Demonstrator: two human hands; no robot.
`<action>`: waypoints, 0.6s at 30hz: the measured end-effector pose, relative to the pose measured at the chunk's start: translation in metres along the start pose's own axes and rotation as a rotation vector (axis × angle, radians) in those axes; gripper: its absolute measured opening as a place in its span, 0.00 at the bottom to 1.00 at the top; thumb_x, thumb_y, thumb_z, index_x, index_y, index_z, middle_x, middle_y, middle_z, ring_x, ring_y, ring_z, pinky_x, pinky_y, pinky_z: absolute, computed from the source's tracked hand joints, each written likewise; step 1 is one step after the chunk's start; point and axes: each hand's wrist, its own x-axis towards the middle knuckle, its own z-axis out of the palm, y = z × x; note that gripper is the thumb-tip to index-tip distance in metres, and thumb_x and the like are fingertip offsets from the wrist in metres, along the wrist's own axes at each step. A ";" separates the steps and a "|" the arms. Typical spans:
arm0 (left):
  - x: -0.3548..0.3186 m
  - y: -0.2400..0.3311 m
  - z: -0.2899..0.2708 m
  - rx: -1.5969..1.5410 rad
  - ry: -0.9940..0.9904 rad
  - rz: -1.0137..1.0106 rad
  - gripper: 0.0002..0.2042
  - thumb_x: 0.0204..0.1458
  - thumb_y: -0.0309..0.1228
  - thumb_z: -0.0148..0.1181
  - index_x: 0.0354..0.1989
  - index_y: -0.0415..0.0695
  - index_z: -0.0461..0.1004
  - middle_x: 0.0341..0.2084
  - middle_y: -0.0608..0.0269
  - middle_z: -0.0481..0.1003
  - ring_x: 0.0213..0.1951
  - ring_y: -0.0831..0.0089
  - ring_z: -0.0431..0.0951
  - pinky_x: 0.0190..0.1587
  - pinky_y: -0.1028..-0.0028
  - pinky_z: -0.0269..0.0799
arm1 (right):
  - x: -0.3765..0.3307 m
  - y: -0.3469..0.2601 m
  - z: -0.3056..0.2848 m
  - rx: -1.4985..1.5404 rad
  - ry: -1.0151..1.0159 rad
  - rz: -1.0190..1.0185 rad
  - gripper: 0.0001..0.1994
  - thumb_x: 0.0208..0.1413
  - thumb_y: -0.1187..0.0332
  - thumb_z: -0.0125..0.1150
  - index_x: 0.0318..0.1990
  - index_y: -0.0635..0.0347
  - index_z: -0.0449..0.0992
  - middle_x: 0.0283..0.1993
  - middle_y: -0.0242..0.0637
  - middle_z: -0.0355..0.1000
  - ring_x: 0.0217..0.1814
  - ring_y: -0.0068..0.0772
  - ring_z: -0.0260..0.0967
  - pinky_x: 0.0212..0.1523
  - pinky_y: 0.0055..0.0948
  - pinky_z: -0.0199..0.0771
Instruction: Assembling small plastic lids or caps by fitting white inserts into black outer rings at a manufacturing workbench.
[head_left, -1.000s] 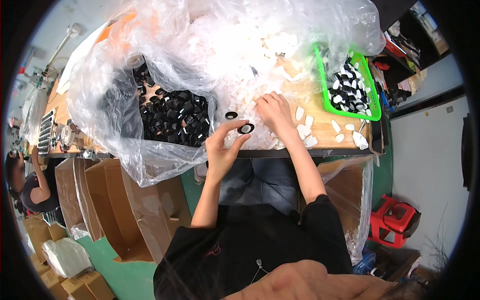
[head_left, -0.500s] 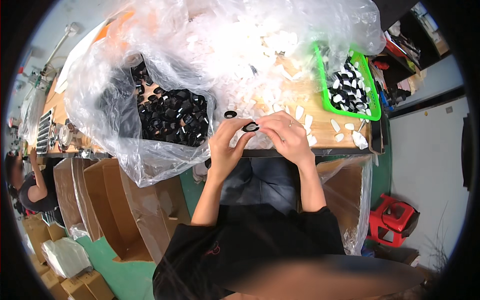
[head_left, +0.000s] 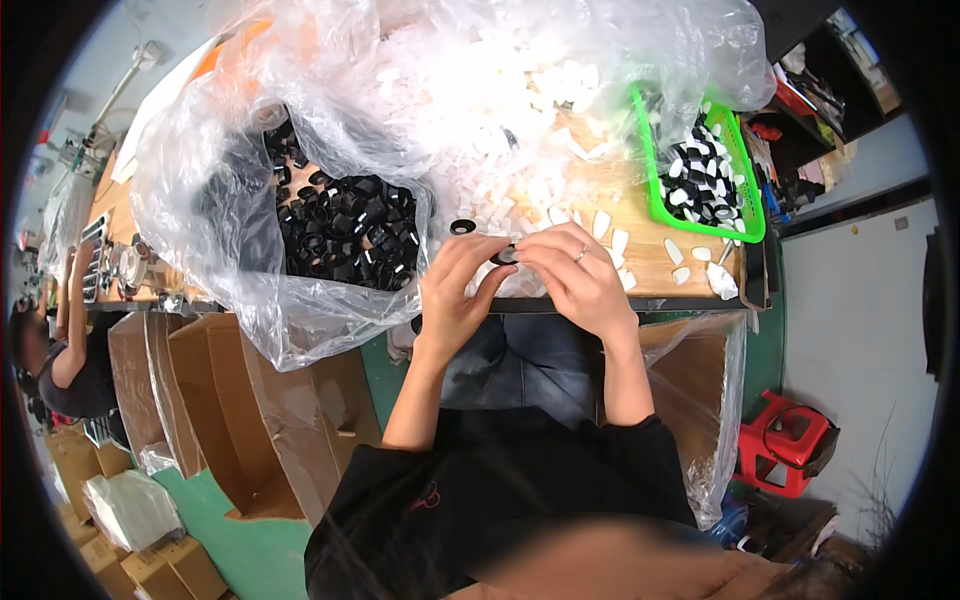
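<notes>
Between both hands, just over the table's near edge, is a small black ring-shaped part (head_left: 505,256) with a pale middle. My left hand (head_left: 458,278) pinches it from the left with thumb and fingers. The closed fingertips of my right hand (head_left: 580,272), which wears a ring, press on its right side and hide part of it. Another black ring (head_left: 462,227) lies on the table just beyond my left fingers. To the left, an open clear plastic bag (head_left: 290,325) holds many black ring parts (head_left: 345,230).
Small white pieces (head_left: 620,241) lie scattered across the wooden table (head_left: 655,285). A green basket (head_left: 700,233) at the right holds black and white parts. Cardboard boxes (head_left: 225,420) stand below the edge. A red stool (head_left: 787,440) is at the right; a person (head_left: 75,370) works far left.
My right fingers have shifted over the black ring part and cover more of it. The person at far left has raised their arms.
</notes>
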 end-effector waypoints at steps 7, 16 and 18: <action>0.001 0.003 0.001 0.009 -0.007 0.048 0.16 0.40 0.17 0.70 0.41 0.37 0.79 0.37 0.54 0.80 0.41 0.59 0.80 0.45 0.67 0.75 | -0.004 -0.004 0.005 -0.075 -0.016 0.024 0.14 0.44 0.85 0.60 0.39 0.61 0.79 0.48 0.38 0.72 0.48 0.41 0.69 0.43 0.33 0.74; -0.010 -0.017 -0.006 0.187 0.029 0.014 0.15 0.42 0.18 0.69 0.40 0.39 0.79 0.37 0.58 0.80 0.38 0.62 0.77 0.40 0.70 0.72 | -0.006 0.053 0.014 0.260 0.057 0.477 0.08 0.58 0.79 0.53 0.42 0.64 0.78 0.42 0.37 0.75 0.43 0.28 0.72 0.43 0.26 0.71; -0.011 -0.017 -0.012 0.187 0.043 -0.033 0.15 0.42 0.18 0.69 0.41 0.39 0.79 0.37 0.58 0.79 0.36 0.63 0.75 0.38 0.70 0.71 | 0.000 0.072 0.026 0.129 0.096 0.611 0.06 0.56 0.78 0.55 0.38 0.62 0.77 0.35 0.40 0.76 0.39 0.36 0.74 0.38 0.31 0.72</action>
